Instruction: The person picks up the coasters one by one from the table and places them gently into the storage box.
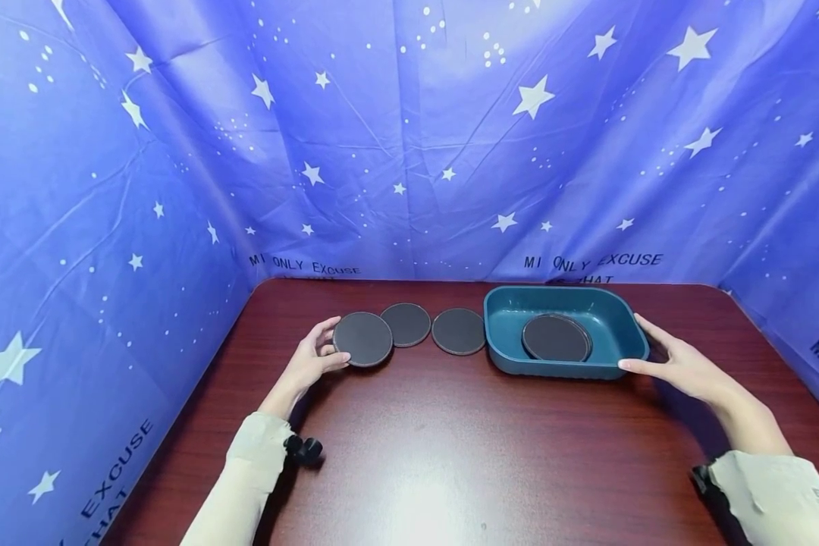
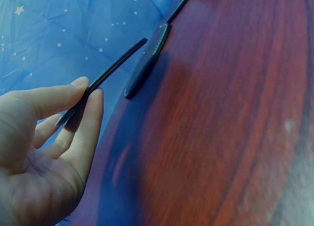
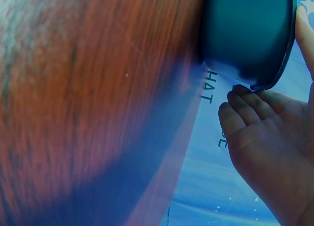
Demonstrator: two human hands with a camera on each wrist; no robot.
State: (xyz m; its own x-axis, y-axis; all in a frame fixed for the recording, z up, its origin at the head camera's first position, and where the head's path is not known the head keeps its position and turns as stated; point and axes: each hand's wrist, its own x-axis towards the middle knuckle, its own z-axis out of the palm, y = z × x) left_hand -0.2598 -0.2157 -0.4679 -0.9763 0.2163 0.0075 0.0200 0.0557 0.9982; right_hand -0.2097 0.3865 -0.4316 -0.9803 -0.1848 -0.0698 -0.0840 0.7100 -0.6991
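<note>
My left hand [image 1: 309, 359] pinches a round dark coaster [image 1: 362, 339] at its left edge. In the left wrist view, this coaster [image 2: 109, 71] is tilted and raised off the table, between thumb and fingers. Two similar coasters lie on the table to its right: one farther back [image 1: 407, 324], one beside the container [image 1: 458, 331]. My right hand [image 1: 682, 368] grips the right end of a teal rectangular container [image 1: 553, 369], thumb at the near rim and fingers round the side. More coasters [image 1: 555, 337], seemingly stacked, lie inside it; their number is hidden.
The dark red wooden table [image 1: 409, 447] has its far edge just behind the coasters and container. Blue star-printed cloth [image 1: 396, 152] hangs behind and on both sides. Light glares off the near tabletop.
</note>
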